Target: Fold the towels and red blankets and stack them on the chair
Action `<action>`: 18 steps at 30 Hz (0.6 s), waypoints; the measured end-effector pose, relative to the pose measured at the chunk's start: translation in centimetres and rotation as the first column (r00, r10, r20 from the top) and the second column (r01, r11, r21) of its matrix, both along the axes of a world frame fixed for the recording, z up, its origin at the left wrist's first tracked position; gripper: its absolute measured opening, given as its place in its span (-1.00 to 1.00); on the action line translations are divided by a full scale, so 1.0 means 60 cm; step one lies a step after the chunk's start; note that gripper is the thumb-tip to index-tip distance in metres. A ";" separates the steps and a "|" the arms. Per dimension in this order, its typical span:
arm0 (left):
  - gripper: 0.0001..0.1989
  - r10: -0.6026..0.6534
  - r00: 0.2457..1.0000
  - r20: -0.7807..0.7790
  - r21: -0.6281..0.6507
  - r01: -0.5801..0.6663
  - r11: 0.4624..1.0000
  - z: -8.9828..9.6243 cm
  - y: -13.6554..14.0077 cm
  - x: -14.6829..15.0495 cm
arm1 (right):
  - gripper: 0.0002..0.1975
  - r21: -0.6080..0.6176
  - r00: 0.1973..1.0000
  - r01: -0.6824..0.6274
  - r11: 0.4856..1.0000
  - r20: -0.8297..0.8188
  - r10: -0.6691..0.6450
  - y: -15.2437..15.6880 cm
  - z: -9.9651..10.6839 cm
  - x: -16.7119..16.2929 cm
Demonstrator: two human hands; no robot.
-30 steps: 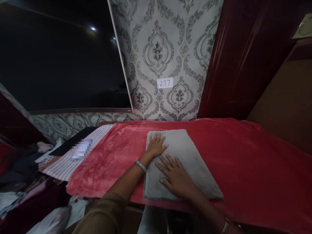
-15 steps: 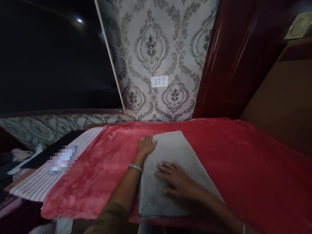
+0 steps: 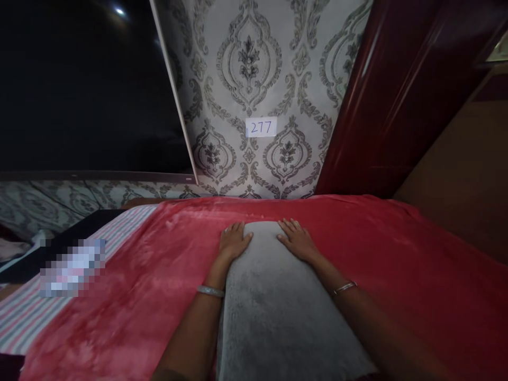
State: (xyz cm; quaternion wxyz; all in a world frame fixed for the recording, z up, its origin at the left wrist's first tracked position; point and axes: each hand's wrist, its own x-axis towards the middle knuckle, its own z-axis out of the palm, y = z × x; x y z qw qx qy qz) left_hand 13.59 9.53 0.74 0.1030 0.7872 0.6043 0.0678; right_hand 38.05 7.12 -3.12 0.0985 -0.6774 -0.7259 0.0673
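Observation:
A folded grey cloth (image 3: 273,296), soft-looking like a towel or small blanket, lies lengthwise in front of me on a red plush blanket (image 3: 416,275). At its far left corner rests my left hand (image 3: 235,241), fingers stretched out and thumb on the grey fabric. My right hand (image 3: 297,241) lies at the far right corner in much the same way, its fingers spread. Both palms press down from above, and neither hand grips anything visible. Layered folds show along the cloth's left edge; its near end runs out of the picture.
A striped cloth (image 3: 130,225) shows along the left of the red blanket, with a blurred item (image 3: 73,267) on it. Behind stand a large dark screen (image 3: 91,95), a patterned wall with a "277" label (image 3: 261,127), and a dark red glossy panel (image 3: 369,116).
My right hand has moved from the middle of the grey cloth forward to its far right corner. My left hand stays at the far left corner. The view has come closer.

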 end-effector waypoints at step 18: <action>-0.26 0.159 0.987 -0.006 -0.092 -0.159 0.983 0.025 -0.004 -0.013 | -0.33 -0.089 0.995 -0.088 0.992 0.028 0.090 -0.101 0.068 -0.063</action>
